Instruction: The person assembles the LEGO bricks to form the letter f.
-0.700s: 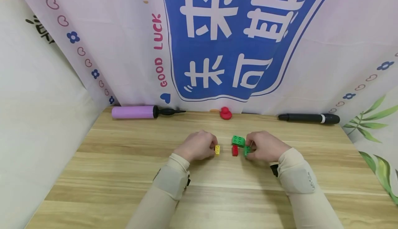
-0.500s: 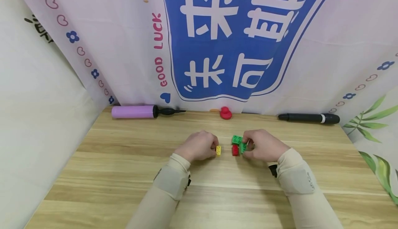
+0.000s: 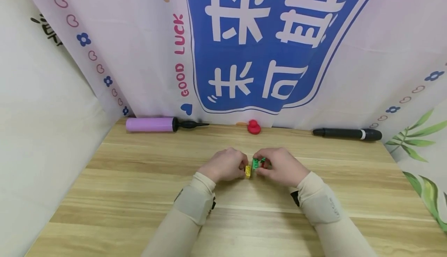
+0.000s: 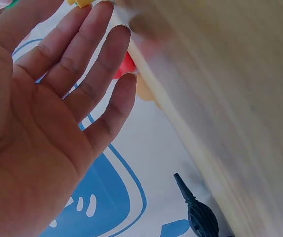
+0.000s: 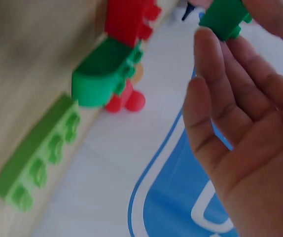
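Note:
My left hand [image 3: 225, 166] pinches a small yellow toy brick [image 3: 248, 171] by its side, near the middle of the table. Only the brick's edge shows at the top of the left wrist view. Close to its right, my right hand [image 3: 284, 166] pinches a small green brick [image 3: 255, 163] between thumb and fingertips, studs up. The two bricks are near each other with a narrow gap between them. In the right wrist view a red brick [image 5: 124, 22], a green brick with a rounded end [image 5: 92, 81] and a light green long brick [image 5: 38, 143] stand on the table, mostly hidden by my right hand from the head.
Along the back of the wooden table [image 3: 122, 195] lie a purple hand pump [image 3: 151, 125] with a black nozzle, a red duck-shaped toy [image 3: 254, 127] and a black stick-like tool [image 3: 347, 133]. Behind them hangs a printed cloth [image 3: 150, 55].
My right hand has carried the green brick leftward, past the red brick, toward the yellow one. My left hand has shifted slightly right, and the yellow brick now tilts a little.

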{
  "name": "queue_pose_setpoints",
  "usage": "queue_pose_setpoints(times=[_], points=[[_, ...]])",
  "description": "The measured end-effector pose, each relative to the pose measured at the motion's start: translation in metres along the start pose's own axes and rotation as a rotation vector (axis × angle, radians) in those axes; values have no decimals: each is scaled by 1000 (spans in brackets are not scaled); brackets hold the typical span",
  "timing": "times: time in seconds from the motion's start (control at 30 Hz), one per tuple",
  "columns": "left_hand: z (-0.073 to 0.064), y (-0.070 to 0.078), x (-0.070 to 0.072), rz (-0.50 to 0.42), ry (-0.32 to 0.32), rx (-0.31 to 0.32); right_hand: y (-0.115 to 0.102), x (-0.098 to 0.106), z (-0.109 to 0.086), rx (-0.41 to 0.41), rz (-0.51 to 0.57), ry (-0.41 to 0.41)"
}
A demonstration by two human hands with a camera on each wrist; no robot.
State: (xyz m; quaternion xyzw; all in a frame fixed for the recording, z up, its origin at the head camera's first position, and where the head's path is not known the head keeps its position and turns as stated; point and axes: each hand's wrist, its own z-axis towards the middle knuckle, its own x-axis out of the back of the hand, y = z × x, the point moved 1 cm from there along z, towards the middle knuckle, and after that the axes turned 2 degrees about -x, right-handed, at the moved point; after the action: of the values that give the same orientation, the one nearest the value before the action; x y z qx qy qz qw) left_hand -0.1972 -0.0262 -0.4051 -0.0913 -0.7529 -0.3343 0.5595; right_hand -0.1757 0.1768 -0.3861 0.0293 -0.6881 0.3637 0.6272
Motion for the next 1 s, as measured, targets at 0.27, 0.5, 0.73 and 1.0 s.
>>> queue_pose_setpoints(times=[0.27,0.5,0.73,1.0], points=[[0,1,0,6,23,-17,-3,-13,4,-16,-34,33],[0,2,0,8,22,-4,-4,-17,4,6,-45,29],[0,2,0,7,18,5,-6,-18,5,12,-65,23],[-1,2,0,1,8,16,-7,-19,4,30,-62,32]])
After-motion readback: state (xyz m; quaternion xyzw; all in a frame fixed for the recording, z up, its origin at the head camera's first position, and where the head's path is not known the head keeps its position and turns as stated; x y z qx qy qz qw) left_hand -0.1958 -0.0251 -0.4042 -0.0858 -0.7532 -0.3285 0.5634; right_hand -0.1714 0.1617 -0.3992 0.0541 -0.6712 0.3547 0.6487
